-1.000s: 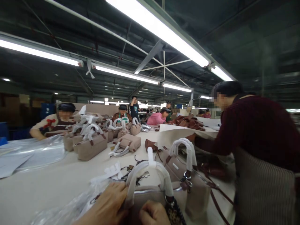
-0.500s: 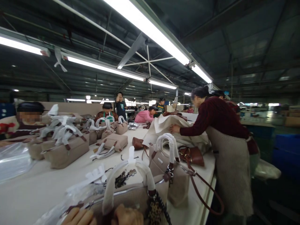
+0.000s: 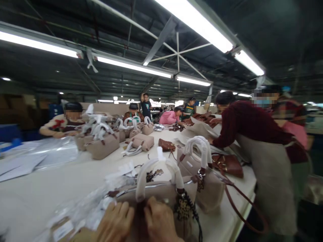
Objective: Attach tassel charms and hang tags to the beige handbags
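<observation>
A soft beige bag [image 3: 161, 196] with white-wrapped arched handles sits at the worktop's [image 3: 50, 195] near edge. Left hand [image 3: 114, 223] lies flat-fingered on it, right hand [image 3: 160, 222] curls over its top. Crinkled clear plastic [image 3: 83, 211] at nine o'clock; another bag [image 3: 202, 181] at two.

Second beige handbag [image 3: 207, 183] with wrapped handles, brown purse [image 3: 228, 164] beside it, small brown pouch [image 3: 166, 145], clear plastic sheets [image 3: 40, 156], co-worker in maroon sweater [image 3: 252, 126] leaning over the table [image 3: 50, 191].
</observation>
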A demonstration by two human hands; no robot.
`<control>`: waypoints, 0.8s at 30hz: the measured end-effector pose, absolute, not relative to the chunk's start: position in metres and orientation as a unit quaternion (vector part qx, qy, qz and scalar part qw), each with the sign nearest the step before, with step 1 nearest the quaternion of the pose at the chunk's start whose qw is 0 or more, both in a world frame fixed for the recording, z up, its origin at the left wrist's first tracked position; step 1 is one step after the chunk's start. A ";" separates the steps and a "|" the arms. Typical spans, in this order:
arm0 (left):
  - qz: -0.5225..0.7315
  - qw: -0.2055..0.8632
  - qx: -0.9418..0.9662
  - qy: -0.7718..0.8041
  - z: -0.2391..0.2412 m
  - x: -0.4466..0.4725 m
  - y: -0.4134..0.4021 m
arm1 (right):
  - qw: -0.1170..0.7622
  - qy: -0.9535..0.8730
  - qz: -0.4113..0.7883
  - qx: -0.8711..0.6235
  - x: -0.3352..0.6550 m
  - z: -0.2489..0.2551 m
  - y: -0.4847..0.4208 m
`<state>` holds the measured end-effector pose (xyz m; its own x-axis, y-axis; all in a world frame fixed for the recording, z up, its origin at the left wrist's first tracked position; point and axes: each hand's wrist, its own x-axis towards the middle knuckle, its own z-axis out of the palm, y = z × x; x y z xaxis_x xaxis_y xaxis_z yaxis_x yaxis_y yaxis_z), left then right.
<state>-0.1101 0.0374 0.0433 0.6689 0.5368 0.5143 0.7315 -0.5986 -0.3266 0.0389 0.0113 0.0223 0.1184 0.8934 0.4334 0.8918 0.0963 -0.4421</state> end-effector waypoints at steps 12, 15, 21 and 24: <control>-0.251 0.133 -0.882 -0.376 0.032 -0.120 0.018 | 0.439 -0.689 0.234 -0.528 0.070 0.032 -0.003; -0.271 0.090 -0.911 -0.298 0.032 -0.113 0.022 | 0.418 -0.708 0.224 -0.523 0.072 0.035 -0.006; -0.313 -0.138 -0.881 -0.328 0.047 -0.103 0.022 | 0.401 -0.712 0.276 -0.506 0.078 0.045 -0.013; -0.339 -0.237 -0.850 -0.325 0.056 -0.104 0.018 | 0.406 -0.704 0.293 -0.504 0.079 0.045 -0.014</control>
<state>-0.1037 0.0181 0.0560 0.5582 0.7137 0.4231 0.3918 -0.6763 0.6238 0.0794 -0.0141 0.0453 -0.1632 0.9473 0.2758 0.4715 0.3204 -0.8216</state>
